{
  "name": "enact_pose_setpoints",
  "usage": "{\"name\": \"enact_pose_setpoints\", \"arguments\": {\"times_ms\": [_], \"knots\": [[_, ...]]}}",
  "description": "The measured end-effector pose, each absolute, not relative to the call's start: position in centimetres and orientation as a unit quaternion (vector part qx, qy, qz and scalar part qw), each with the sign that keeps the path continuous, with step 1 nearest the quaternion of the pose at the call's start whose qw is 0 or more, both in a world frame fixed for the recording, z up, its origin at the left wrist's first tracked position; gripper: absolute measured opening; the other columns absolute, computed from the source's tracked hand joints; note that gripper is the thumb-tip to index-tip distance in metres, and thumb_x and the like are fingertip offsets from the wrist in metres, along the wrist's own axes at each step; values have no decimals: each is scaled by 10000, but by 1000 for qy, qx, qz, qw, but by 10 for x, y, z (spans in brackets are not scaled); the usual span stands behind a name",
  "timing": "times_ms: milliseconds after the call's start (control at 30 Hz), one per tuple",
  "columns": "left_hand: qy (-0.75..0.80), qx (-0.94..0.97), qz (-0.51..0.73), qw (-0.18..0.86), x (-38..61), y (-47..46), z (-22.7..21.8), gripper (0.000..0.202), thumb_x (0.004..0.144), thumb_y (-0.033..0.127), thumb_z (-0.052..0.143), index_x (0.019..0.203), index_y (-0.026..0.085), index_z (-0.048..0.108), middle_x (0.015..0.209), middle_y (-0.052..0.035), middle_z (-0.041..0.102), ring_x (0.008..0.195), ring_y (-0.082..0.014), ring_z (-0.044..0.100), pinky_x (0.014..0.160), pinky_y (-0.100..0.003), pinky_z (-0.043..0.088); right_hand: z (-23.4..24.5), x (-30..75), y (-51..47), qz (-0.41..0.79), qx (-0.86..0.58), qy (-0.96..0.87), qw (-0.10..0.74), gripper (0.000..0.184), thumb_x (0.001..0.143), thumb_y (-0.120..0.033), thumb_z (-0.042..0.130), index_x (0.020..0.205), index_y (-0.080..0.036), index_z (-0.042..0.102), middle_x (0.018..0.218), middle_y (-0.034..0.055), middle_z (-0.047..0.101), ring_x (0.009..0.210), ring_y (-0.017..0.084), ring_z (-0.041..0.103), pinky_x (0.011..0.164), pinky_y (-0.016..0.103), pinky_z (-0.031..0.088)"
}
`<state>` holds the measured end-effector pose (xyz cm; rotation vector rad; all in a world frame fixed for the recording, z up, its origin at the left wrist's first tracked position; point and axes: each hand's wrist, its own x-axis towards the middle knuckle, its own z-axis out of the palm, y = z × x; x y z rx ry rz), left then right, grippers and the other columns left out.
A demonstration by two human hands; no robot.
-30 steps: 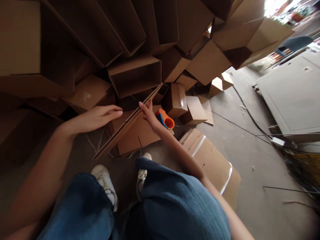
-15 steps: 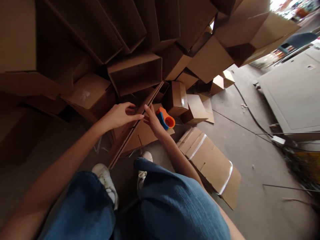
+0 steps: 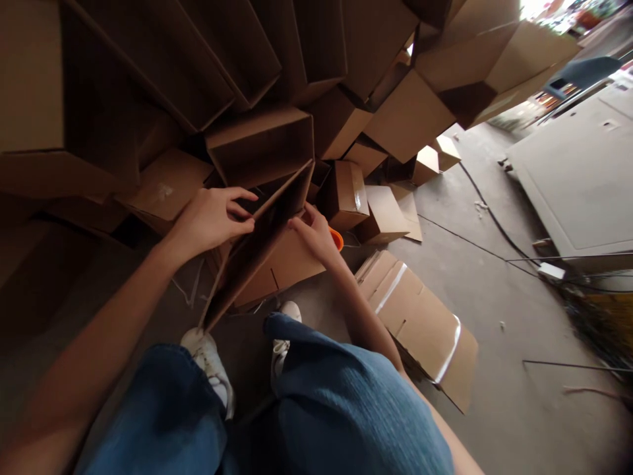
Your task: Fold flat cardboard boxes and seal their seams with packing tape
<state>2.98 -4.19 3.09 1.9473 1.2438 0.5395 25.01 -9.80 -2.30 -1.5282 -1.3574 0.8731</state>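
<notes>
Between my hands a folded cardboard box (image 3: 257, 254) stands on edge, its two sides parted by a narrow dark gap. My left hand (image 3: 210, 218) grips the left side near its upper edge, thumb and fingers around the cardboard. On the right side, my right hand (image 3: 316, 234) pinches the edge between thumb and fingers. Behind the right hand shows part of an orange tape dispenser (image 3: 337, 239), mostly hidden. It rests by a flat cardboard piece (image 3: 281, 264) that lies beneath the box.
Open cardboard boxes (image 3: 267, 145) are piled in front. To my right lies a strapped stack of flattened cartons (image 3: 420, 323). A cable (image 3: 487, 204) crosses the concrete floor towards a grey metal cabinet (image 3: 578, 178). My shoes (image 3: 210, 363) are just below the box.
The folded box has opened from nearly flat into a wider gap. My left hand has moved left, and my right hand slightly right, now covering most of the tape dispenser.
</notes>
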Motion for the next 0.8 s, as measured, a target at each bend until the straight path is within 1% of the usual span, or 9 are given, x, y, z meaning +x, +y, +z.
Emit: {"name": "enact_pose_setpoints", "arguments": {"times_ms": [67, 133, 200, 233, 367, 467, 633, 700, 800], "knots": [[506, 764, 232, 327, 19, -44, 43, 473, 725, 294, 730, 1197, 278, 720, 844, -3, 795, 891, -248, 766, 828, -314, 573, -20, 262, -100, 307, -635, -556, 440, 430, 772, -308, 556, 1173, -188, 653, 1035, 36, 706, 975, 233, 638, 972, 439, 513], [526, 760, 254, 284, 4, -44, 51, 465, 752, 284, 707, 1216, 272, 715, 833, -1, 789, 905, -244, 764, 816, -300, 563, -17, 278, -105, 275, -651, -552, 444, 506, 747, -292, 557, 1237, -195, 640, 1101, 45, 710, 1009, 241, 640, 992, 456, 500], [540, 757, 268, 253, -14, -42, 55, 473, 771, 288, 702, 1244, 283, 701, 836, 14, 782, 917, -229, 761, 845, -295, 551, -12, 296, -112, 266, -661, -535, 455, 575, 738, -292, 556, 1303, -202, 611, 1176, 61, 702, 1043, 245, 644, 993, 456, 499], [546, 754, 273, 243, -23, -41, 56, 479, 778, 293, 702, 1257, 294, 692, 840, 24, 778, 928, -221, 758, 874, -300, 543, -9, 304, -116, 274, -666, -524, 455, 585, 734, -292, 552, 1308, -198, 609, 1162, 67, 708, 1025, 245, 654, 972, 453, 510], [557, 753, 262, 231, -45, -35, 55, 445, 814, 338, 678, 1258, 309, 685, 859, 47, 770, 966, -201, 745, 972, -352, 507, 3, 323, -130, 343, -670, -516, 409, 525, 713, -292, 558, 1217, -194, 664, 941, 46, 742, 911, 238, 690, 901, 439, 544], [543, 766, 253, 234, -43, -35, 58, 406, 813, 355, 679, 1217, 316, 705, 871, 56, 771, 964, -200, 742, 967, -340, 506, 8, 321, -135, 301, -684, -563, 353, 465, 711, -269, 577, 1154, -210, 708, 951, 38, 748, 961, 246, 687, 953, 451, 520], [528, 776, 271, 215, -27, -39, 64, 404, 802, 337, 699, 1205, 309, 714, 826, 67, 763, 932, -200, 742, 940, -313, 518, 17, 316, -142, 253, -708, -577, 320, 440, 749, -237, 551, 1150, -224, 732, 890, 41, 723, 895, 249, 674, 890, 450, 537], [532, 773, 263, 225, -26, -39, 60, 400, 795, 318, 701, 1194, 283, 718, 846, 51, 772, 935, -204, 740, 921, -304, 527, 21, 318, -146, 255, -707, -583, 309, 447, 740, -236, 544, 1145, -236, 736, 987, 56, 712, 981, 266, 661, 931, 465, 522], [551, 759, 249, 242, -30, -33, 48, 363, 797, 290, 687, 1152, 230, 726, 931, 12, 788, 973, -208, 732, 934, -310, 530, 24, 321, -153, 328, -676, -594, 286, 547, 725, -258, 547, 1253, -271, 688, 1272, 60, 637, 1181, 291, 597, 1023, 485, 481]]}}
